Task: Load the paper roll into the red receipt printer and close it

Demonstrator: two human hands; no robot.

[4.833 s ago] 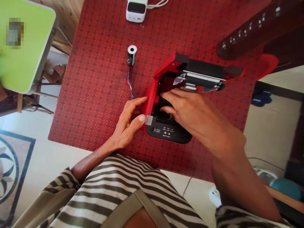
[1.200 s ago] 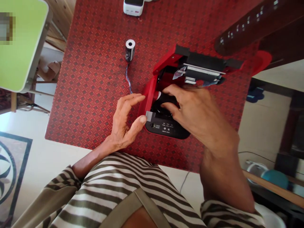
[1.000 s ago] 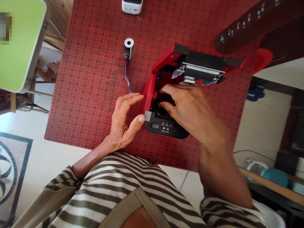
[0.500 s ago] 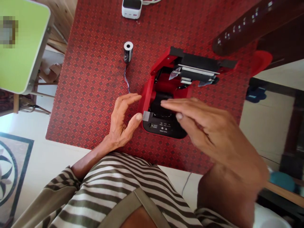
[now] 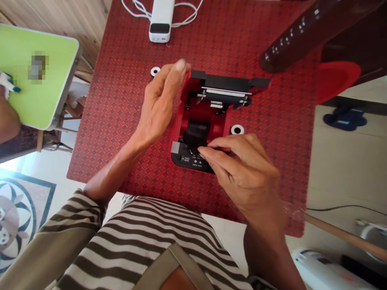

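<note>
A red printer (image 5: 178, 129) stands on the red patterned tablecloth (image 5: 121, 100) with its lid (image 5: 226, 82) raised. A black roll (image 5: 196, 131) lies in its bay. My left hand (image 5: 159, 104) reaches up along the printer's left side, fingers apart, one fingertip on the lid's top left corner. My right hand (image 5: 244, 169) is at the front edge by the black control panel (image 5: 187, 159), its fingertips pinched together on something I cannot make out. One white-ended roll (image 5: 237, 129) stands just right of the printer. Another roll (image 5: 155, 71) shows behind my left hand.
A white device (image 5: 160, 20) with a white cable lies at the table's far edge. A dark wooden piece (image 5: 302, 28) and a red plastic object (image 5: 335, 78) are at the right. A green table (image 5: 39, 72) and another person's hand (image 5: 7, 119) are at the left.
My left hand went from the printer's front left corner up to the lid's corner. My right hand dropped to the front edge and pinched. A roll now stands right of the printer.
</note>
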